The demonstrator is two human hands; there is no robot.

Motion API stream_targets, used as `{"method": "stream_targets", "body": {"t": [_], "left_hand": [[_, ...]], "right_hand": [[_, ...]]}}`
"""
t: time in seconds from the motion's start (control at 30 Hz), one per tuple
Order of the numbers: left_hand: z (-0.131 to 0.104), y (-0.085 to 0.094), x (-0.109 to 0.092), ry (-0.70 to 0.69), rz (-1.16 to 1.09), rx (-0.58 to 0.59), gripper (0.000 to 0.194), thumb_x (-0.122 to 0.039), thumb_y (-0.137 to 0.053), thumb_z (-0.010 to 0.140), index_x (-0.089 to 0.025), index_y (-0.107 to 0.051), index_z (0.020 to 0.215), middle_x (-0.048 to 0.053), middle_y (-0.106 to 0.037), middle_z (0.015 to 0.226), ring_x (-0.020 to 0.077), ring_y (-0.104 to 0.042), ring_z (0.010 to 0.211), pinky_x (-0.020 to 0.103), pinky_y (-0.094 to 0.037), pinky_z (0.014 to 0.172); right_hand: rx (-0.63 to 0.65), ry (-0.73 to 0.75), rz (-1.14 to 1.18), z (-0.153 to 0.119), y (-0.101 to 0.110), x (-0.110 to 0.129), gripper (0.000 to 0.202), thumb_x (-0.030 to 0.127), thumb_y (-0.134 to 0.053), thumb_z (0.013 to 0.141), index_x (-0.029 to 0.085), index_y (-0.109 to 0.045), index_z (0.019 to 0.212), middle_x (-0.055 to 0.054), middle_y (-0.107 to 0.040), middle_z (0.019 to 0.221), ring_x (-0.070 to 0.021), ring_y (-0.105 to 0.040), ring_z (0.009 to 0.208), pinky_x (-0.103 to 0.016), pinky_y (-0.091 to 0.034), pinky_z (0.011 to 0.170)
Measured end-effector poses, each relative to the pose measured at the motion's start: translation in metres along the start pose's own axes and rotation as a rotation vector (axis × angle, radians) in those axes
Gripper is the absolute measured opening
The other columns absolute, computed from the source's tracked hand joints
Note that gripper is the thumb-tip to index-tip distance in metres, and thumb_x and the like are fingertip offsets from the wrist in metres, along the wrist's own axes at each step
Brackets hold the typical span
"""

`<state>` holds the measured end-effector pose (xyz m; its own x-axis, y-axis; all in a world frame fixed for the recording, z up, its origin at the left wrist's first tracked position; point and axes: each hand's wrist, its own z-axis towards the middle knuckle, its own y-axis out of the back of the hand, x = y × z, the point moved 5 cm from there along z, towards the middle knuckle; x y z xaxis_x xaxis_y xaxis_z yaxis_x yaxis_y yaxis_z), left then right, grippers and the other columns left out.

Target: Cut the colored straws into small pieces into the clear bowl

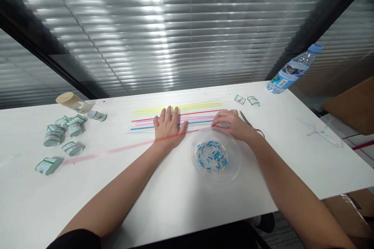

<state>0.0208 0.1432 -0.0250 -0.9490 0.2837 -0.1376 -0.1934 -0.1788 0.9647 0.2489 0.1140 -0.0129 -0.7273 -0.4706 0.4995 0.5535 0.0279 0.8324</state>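
Your left hand (168,126) lies flat and open on the row of thin coloured plastic straws (178,118) on the white table (175,198), at 12 o'clock from the clear plastic bowl (216,157) of blue cut pieces. Your right hand (230,124) rests curled on their right ends, gripping nothing that shows. They look light, bendy and apt to roll, so pinch one near its end.

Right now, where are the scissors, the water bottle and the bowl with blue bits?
scissors (244,118): head view, on the blades.
water bottle (292,70): head view, on its clear middle.
bowl (233,167): head view, on its right rim.
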Motion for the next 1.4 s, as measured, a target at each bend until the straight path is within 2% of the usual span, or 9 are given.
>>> {"method": "stream_targets", "body": {"t": [0.17,0.3,0.37,0.43,0.57,0.8,0.9,1.17,1.4], "left_hand": [[-0.003,0.011,-0.002,-0.131,-0.081,-0.103,0.059,-0.043,-0.024,0.095,-0.019,-0.031,0.148,0.013,-0.037,0.151,0.0281,-0.033,0.138,0.049,-0.018,0.11],[-0.01,0.02,0.0,-0.287,-0.212,-0.22,0.056,-0.038,-0.022,0.092,-0.015,-0.043,0.138,0.015,-0.051,0.136,0.0255,-0.043,0.129,0.043,-0.024,0.108],[-0.015,0.024,0.003,-0.286,-0.271,-0.272,0.053,-0.038,-0.021,0.091,-0.014,-0.05,0.128,0.016,-0.057,0.124,0.0252,-0.047,0.122,0.042,-0.029,0.105],[-0.021,0.03,0.008,-0.233,-0.324,-0.334,0.049,-0.037,-0.021,0.092,-0.014,-0.053,0.121,0.016,-0.06,0.116,0.0242,-0.05,0.117,0.041,-0.032,0.102],[-0.033,0.042,0.026,-0.084,-0.309,-0.375,0.039,-0.037,-0.03,0.094,-0.017,-0.055,0.116,0.013,-0.059,0.116,0.0234,-0.05,0.118,0.039,-0.033,0.102],[-0.04,0.046,0.103,0.334,-0.214,-0.341,0.03,-0.03,-0.04,0.089,-0.02,-0.06,0.108,0.012,-0.059,0.116,0.0288,-0.053,0.112,0.043,-0.039,0.093],[-0.035,0.039,0.121,0.437,-0.21,-0.276,0.03,-0.029,-0.041,0.087,-0.02,-0.061,0.109,0.013,-0.058,0.119,0.0316,-0.053,0.112,0.047,-0.041,0.089],[-0.024,0.033,0.109,0.255,-0.121,-0.256,0.035,-0.024,-0.041,0.087,-0.017,-0.058,0.118,0.013,-0.056,0.123,0.0286,-0.055,0.111,0.042,-0.043,0.09],[-0.02,0.03,0.097,0.089,-0.096,-0.134,0.033,-0.026,-0.041,0.088,-0.02,-0.065,0.109,0.009,-0.061,0.119,0.0261,-0.055,0.111,0.041,-0.04,0.096]], "right_hand": [[-0.29,-0.099,0.085,-0.005,0.025,-0.013,0.027,0.039,-0.054,0.09,0.017,-0.07,0.091,-0.005,-0.068,0.09,-0.0126,-0.056,0.073,-0.026,-0.045,0.073],[-0.312,-0.194,-0.042,-0.014,0.024,-0.02,0.027,0.036,-0.052,0.09,0.018,-0.071,0.097,-0.005,-0.068,0.096,-0.0123,-0.058,0.074,-0.025,-0.045,0.074],[-0.293,-0.215,-0.124,-0.016,0.019,-0.021,0.026,0.033,-0.051,0.092,0.019,-0.071,0.099,-0.004,-0.068,0.099,-0.013,-0.06,0.081,-0.026,-0.044,0.077],[-0.268,-0.239,-0.231,-0.015,0.015,-0.021,0.025,0.031,-0.05,0.092,0.021,-0.072,0.098,-0.004,-0.068,0.1,-0.0147,-0.06,0.089,-0.027,-0.043,0.081],[-0.267,-0.267,-0.363,-0.011,0.015,-0.022,0.024,0.029,-0.051,0.092,0.021,-0.073,0.098,-0.006,-0.068,0.101,-0.0173,-0.058,0.096,-0.028,-0.04,0.082],[-0.342,-0.194,-0.344,-0.016,0.03,-0.039,0.026,0.025,-0.048,0.093,0.019,-0.073,0.098,-0.007,-0.065,0.1,-0.0175,-0.055,0.095,-0.029,-0.043,0.087],[-0.428,-0.202,-0.331,-0.029,0.046,-0.053,0.027,0.024,-0.047,0.092,0.017,-0.073,0.098,-0.009,-0.065,0.1,-0.0186,-0.055,0.096,-0.032,-0.044,0.09],[-0.609,-0.247,-0.334,-0.065,0.076,-0.09,0.029,0.029,-0.049,0.091,0.014,-0.073,0.094,-0.01,-0.064,0.095,-0.0187,-0.059,0.089,-0.033,-0.048,0.087],[-0.636,-0.295,-0.354,-0.081,0.087,-0.104,0.028,0.032,-0.049,0.09,0.017,-0.073,0.091,-0.01,-0.066,0.095,-0.0186,-0.061,0.087,-0.033,-0.049,0.087]]}}
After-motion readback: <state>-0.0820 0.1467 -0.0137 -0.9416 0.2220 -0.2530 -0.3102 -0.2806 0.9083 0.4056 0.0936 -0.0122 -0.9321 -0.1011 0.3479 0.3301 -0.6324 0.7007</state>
